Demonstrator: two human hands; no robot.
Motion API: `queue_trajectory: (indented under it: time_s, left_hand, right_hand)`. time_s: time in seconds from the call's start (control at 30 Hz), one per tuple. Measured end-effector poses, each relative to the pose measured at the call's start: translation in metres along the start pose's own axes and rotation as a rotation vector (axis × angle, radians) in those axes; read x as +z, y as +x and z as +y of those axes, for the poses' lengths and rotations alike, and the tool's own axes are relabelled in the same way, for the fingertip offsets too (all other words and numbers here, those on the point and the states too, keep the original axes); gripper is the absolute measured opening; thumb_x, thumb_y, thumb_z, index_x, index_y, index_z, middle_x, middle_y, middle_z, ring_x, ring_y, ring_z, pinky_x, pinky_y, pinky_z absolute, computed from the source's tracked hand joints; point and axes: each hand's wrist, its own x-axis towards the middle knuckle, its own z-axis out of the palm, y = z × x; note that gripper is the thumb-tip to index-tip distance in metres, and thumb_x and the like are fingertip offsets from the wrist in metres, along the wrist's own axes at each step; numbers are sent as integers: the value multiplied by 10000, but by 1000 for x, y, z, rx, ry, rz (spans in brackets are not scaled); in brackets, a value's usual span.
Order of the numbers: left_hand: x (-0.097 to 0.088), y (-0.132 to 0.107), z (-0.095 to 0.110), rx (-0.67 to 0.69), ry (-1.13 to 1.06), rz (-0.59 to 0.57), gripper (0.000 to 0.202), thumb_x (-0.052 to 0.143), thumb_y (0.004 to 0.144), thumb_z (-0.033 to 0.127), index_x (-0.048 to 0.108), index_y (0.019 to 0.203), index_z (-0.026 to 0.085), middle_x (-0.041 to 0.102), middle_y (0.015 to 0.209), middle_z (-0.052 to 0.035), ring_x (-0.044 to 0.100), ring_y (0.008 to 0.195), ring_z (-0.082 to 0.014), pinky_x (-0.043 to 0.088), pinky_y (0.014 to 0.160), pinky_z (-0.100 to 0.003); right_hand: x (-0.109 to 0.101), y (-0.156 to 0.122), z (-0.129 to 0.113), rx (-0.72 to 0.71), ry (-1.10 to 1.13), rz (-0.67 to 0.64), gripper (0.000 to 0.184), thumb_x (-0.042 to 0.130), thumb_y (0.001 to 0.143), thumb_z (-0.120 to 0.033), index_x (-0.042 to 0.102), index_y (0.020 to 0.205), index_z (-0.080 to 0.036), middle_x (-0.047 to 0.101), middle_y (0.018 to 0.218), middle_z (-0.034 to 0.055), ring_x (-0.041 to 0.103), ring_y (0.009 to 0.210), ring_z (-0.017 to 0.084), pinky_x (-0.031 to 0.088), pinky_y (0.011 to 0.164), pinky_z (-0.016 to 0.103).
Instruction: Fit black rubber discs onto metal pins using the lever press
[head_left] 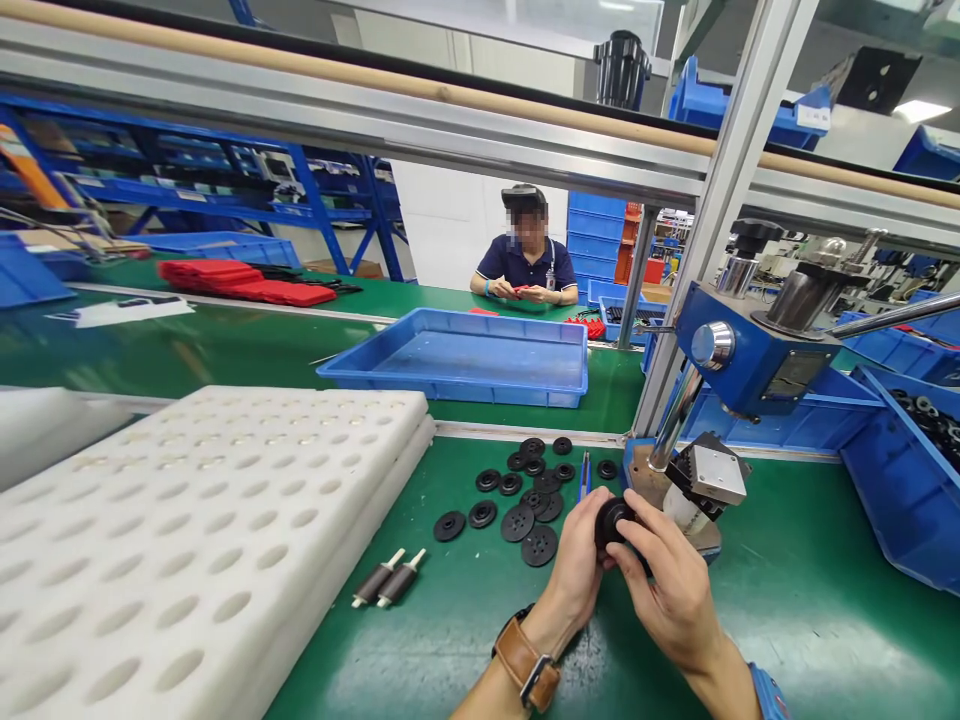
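Note:
Both hands meet over the green bench in front of a small blue hand press [750,365]. My left hand [577,565], with a brown leather watch strap at the wrist, and my right hand [667,585] pinch one round black part [611,520] between their fingers. Several flat black discs [529,490] lie scattered just left of the hands. Two small dark rotors with white shafts [390,580] lie on the mat further left. The press base sits right behind the held part.
A white foam tray with rows of holes [187,530] fills the left. A shallow blue tray [465,360] stands beyond, blue bins [907,490] at right. An aluminium post [705,230] rises beside the press. Another person sits working at the far bench.

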Motion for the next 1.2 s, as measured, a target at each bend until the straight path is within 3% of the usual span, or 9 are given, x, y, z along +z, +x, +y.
queue_trajectory:
  time_s: [0.23,0.4,0.5,0.67,0.83,1.03,1.2]
  left_hand:
    - [-3,4,-3,-53,21,15,538,865,578,561,543,783,182,452,602,92,353,480,-47,211,424,-191]
    - [-4,5,-4,-48,6,41,540,875,570,551,540,779,182,432,593,96,341,480,-49,202,422,-191]
    - [-3,5,-3,-40,-6,48,566,892,535,549,532,773,183,439,599,94,342,489,-50,200,419,-187]
    - [-4,5,-4,-73,-12,40,558,886,549,551,538,781,182,441,583,98,333,466,-42,203,426,-186]
    - [-6,6,-6,-88,-9,19,535,867,590,563,528,763,187,414,556,108,328,438,-38,191,417,-188]
    - [-8,10,-8,-87,20,-26,541,855,609,584,508,735,189,411,554,105,310,428,-32,161,411,-189]
    - [-7,9,-6,-77,65,-30,535,846,613,589,515,736,187,433,569,95,331,451,-43,167,418,-190]
  right_hand:
    - [3,-1,3,46,33,-18,41,595,978,-158,614,1011,-175,701,1234,185,684,1170,253,611,947,384]
    - [6,-4,6,41,23,12,314,597,981,-171,556,1291,-145,686,1271,184,665,1204,251,597,985,396]
    - [6,-4,6,31,-1,-24,360,582,984,-161,553,1343,-148,673,1297,176,652,1225,253,588,1006,401]
    - [6,-5,5,28,-12,12,213,598,979,-174,637,1188,-163,689,1267,169,681,1170,247,605,973,383]
    - [5,-4,7,0,-37,-6,197,595,983,-170,653,1170,-160,688,1259,175,692,1142,244,607,958,372]
    - [3,-2,7,18,-38,-50,161,572,998,-186,633,1147,-175,684,1234,164,685,1139,235,597,959,359]
    - [3,0,5,113,31,-97,63,523,1020,-230,564,987,-196,667,1147,149,690,1082,228,617,856,331]
